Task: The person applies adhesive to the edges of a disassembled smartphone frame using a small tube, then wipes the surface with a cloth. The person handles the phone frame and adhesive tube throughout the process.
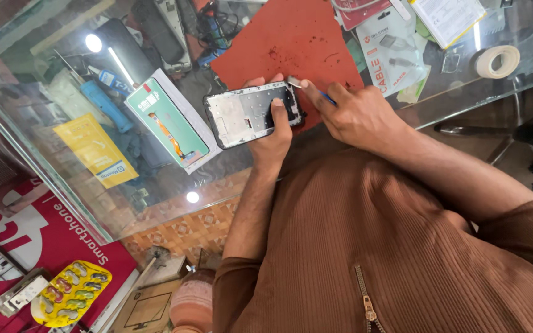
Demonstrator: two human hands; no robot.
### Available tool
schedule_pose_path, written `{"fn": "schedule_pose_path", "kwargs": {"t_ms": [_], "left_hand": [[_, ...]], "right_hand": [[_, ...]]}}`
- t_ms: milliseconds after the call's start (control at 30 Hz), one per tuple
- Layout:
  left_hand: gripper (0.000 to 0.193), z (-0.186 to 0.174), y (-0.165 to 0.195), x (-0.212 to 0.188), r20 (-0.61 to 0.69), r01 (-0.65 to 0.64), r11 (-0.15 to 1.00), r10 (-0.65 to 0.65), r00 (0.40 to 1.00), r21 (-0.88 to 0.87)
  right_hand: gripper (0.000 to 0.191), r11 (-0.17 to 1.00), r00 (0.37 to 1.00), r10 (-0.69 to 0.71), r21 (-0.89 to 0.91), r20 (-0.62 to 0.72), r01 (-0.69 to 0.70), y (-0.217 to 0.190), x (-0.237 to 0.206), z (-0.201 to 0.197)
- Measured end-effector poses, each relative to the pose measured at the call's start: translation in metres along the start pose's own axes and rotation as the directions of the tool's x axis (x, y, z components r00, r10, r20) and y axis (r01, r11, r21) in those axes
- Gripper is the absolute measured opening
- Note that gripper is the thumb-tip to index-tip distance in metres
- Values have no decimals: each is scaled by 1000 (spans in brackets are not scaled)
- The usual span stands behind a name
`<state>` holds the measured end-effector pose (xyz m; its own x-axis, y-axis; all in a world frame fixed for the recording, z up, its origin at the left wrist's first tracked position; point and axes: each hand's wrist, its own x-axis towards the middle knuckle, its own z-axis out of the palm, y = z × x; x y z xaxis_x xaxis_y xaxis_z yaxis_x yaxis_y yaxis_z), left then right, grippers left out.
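Observation:
My left hand [271, 137] grips an opened phone frame [245, 113], silver and black, thumb pressed on its right part, above the glass counter [174, 179]. My right hand [356, 111] holds a thin blue-handled tool [322, 94] whose metal tip touches the frame's upper right corner. A red work mat [291, 37] lies under and behind the phone frame. Just left of the frame lies a green-backed replacement screen [168, 123] with an orange flex cable, on a white sheet.
A roll of white tape [496, 61] sits at the right of the counter. Packaged cable bags [390, 49] and a white card [448, 18] lie at the top right. Phones, blue tools and a yellow pack [97, 151] show beneath the glass. A yellow blister pack [72, 293] lies lower left.

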<state>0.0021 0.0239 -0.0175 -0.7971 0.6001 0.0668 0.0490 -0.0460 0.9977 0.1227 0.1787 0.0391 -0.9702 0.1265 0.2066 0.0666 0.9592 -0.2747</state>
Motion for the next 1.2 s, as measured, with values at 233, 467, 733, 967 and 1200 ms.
{"fn": "schedule_pose_path", "kwargs": {"t_ms": [233,467,733,967,1200], "left_hand": [[41,-1,-2,1,-18,27,999,-28,999,-24],[41,-2,0,-3,-17,53,998,-54,998,-45],[42,6,-4,-4,-23,-51,998,51,998,25],[41,4,-7,-6,9,-90,987,89,996,131],[40,3,-8,-8,9,-29,999,28,1000,25]], "right_hand": [[54,995,996,10,-96,93,-1,-8,2,2],[52,998,989,64,-27,132,-61,-10,3,-7],[51,976,965,147,129,219,-178,-12,1,-34],[50,982,970,95,138,222,-127,-18,-3,-37],[48,970,970,116,187,211,-157,-20,-8,-37]]}}
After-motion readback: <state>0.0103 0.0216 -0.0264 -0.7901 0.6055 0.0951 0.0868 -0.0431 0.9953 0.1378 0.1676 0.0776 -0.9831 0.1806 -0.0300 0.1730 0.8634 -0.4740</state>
